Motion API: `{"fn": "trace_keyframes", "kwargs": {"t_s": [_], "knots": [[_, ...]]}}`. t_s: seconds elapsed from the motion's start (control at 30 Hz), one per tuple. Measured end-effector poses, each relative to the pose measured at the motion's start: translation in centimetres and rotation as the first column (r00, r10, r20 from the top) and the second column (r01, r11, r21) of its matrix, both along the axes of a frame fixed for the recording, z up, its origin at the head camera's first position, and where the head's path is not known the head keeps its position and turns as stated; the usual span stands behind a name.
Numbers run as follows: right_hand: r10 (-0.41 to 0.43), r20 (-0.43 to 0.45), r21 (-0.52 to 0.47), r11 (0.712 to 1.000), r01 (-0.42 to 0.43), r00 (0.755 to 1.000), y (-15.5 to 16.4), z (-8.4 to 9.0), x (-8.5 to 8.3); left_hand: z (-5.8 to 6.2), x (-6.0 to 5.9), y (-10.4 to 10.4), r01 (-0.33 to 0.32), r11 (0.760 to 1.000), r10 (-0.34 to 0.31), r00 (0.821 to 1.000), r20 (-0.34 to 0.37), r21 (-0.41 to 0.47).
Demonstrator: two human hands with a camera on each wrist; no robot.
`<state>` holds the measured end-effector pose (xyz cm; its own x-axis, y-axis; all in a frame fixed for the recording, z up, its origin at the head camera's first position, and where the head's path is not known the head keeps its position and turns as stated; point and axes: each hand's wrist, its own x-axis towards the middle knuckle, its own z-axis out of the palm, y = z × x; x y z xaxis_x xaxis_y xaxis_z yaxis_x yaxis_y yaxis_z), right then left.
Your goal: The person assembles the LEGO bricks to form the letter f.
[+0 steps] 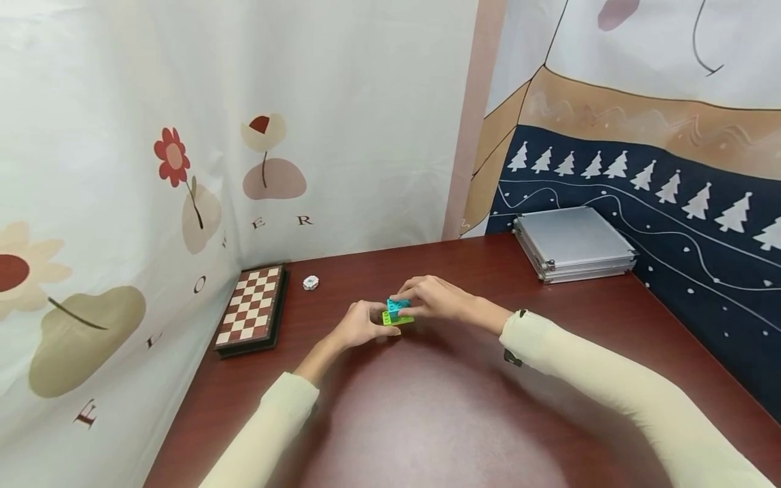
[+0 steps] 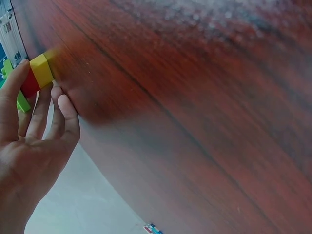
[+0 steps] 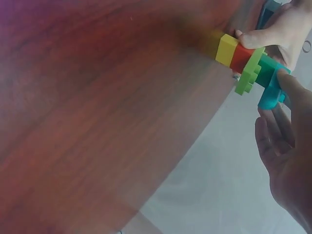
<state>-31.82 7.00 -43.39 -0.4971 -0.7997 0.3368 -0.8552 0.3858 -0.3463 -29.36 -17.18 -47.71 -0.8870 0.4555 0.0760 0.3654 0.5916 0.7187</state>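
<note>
A stack of toy building blocks stands on the table between my two hands. From the bottom up, it has a yellow block (image 3: 227, 50), a red block (image 3: 242, 59), a wider lime green block (image 3: 249, 73), a teal block (image 3: 266, 71) and a bright blue block with a rounded end (image 3: 269, 95). My left hand (image 1: 358, 325) pinches the lower part around the red block, thumb on the near side in the left wrist view. My right hand (image 1: 436, 297) grips the blue block at the top between thumb and fingers.
A folded chessboard box (image 1: 249, 308) lies at the left by the curtain. Beside it is a small white round piece (image 1: 310, 282). Flat silver cases (image 1: 573, 237) are piled at the back right. Printed curtains (image 1: 366, 135) border the brown table (image 1: 439, 420).
</note>
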Motion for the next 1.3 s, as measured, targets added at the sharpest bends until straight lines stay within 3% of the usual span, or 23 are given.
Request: {"fn": "trace_keyframes", "kwargs": {"t_s": [0.4,0.67,0.97,1.13,1.3], "knots": [[0.042,0.090,-0.123,0.992,-0.030,0.995,0.8,-2.5,0.0,0.1,0.4,0.1,0.017,0.999,-0.018,1.000,-0.026,-0.029],[0.039,0.304,-0.230,0.973,0.034,0.952,1.3,-2.6,-1.0,0.2,0.1,1.0,0.010,1.000,-0.009,0.999,-0.031,0.022],[-0.095,0.364,-0.199,0.964,0.177,0.927,2.7,-3.3,-2.4,0.0,-1.2,2.8,-0.085,0.996,0.086,0.995,-0.052,0.006],[-0.137,0.403,-0.139,0.968,0.208,0.905,3.3,-3.7,-2.8,0.1,-1.8,3.4,-0.144,0.990,0.144,0.988,-0.053,-0.001],[-0.162,0.403,-0.118,0.967,0.227,0.901,3.6,-4.4,-3.5,0.2,-2.2,3.7,-0.167,0.986,0.166,0.986,-0.030,-0.020]]}}
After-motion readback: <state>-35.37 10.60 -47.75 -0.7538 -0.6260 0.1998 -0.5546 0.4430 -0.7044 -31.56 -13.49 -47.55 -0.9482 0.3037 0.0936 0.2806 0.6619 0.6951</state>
